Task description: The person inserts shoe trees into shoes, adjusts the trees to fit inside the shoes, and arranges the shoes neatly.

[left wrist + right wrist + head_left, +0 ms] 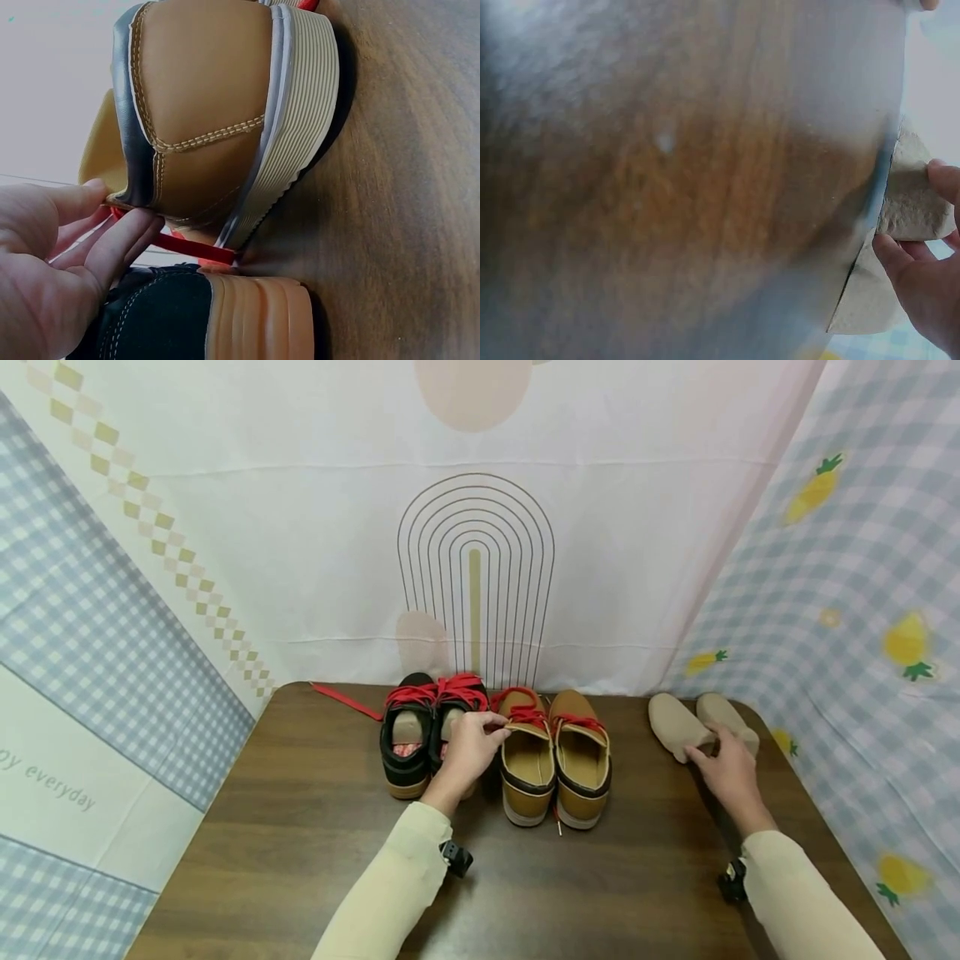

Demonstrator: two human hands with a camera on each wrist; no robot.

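A: What's the left hand [467, 750] doing?
B: Pinching the opening's edge of the left tan leather shoe with red laces [527, 768], just right of it, toe pointing away.
A: Further right?
B: The right hand [726, 772] grips the near end of a matte beige foot-shaped block [673, 725] by the tabletop's [637, 877] far corner, long axis slanting away leftward.

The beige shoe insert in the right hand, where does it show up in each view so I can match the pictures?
Head: far right, the left beige shoe insert of the pair, pinched by the right hand.
Left wrist: not in it.
Right wrist: right edge, about mid-height, between thumb and fingers.
Shared landmark: the brown wooden tabletop, visible in all three.
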